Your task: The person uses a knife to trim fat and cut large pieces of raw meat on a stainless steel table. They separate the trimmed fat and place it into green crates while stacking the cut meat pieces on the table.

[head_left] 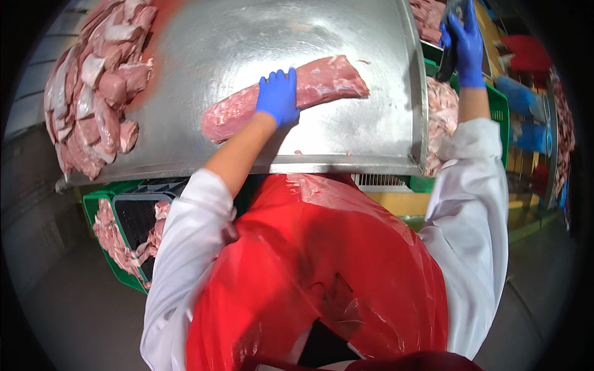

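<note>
A long, pale pink loin of meat (331, 79) lies slantwise on the metal table, its right end farther from me. My left hand (278, 99), in a blue glove, grips it across the middle with the fingers over its far edge. Off the table's right side, my right hand (468, 52), also gloved in blue, is raised and closed around a long dark object (447, 55). The kind of that object cannot be made out, as the fingers cover part of it.
Meat pieces (102, 93) are heaped on the table's left end. The metal table (352, 136) has raised rims. Below its left corner stands a green crate (93, 213) with meat and a black crate (145, 216). Another green crate (499, 114) with meat trimmings (441, 111) adjoins the right rim.
</note>
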Motion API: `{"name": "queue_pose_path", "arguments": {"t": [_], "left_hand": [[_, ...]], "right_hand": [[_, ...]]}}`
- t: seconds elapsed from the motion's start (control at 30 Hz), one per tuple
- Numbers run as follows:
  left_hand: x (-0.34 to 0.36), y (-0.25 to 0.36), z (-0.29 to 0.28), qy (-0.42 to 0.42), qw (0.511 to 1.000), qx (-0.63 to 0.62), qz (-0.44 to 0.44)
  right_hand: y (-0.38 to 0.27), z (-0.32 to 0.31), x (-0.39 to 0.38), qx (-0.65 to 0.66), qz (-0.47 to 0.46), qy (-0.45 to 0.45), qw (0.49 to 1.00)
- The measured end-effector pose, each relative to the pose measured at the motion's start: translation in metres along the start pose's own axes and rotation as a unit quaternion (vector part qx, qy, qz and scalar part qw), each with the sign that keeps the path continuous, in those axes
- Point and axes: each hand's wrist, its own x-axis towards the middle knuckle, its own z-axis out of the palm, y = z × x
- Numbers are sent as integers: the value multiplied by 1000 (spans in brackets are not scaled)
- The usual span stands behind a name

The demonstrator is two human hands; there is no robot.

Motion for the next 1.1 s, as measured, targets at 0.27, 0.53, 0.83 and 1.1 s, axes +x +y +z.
{"name": "queue_pose_path", "arguments": {"t": [0.27,0.53,0.83,1.1], "left_hand": [[93,-43,-14,-209,781,-583,-80],[7,-11,-10,-52,325,-944,-8],[-80,48,-1,-51,933,-353,46],[17,152,28,99,963,58,242]], "right_hand": [[0,-41,-43,34,79,118,989],[23,-34,-186,40,156,83,983],[15,-51,-283,116,252,153,948],[24,-42,-284,103,274,164,942]]}}
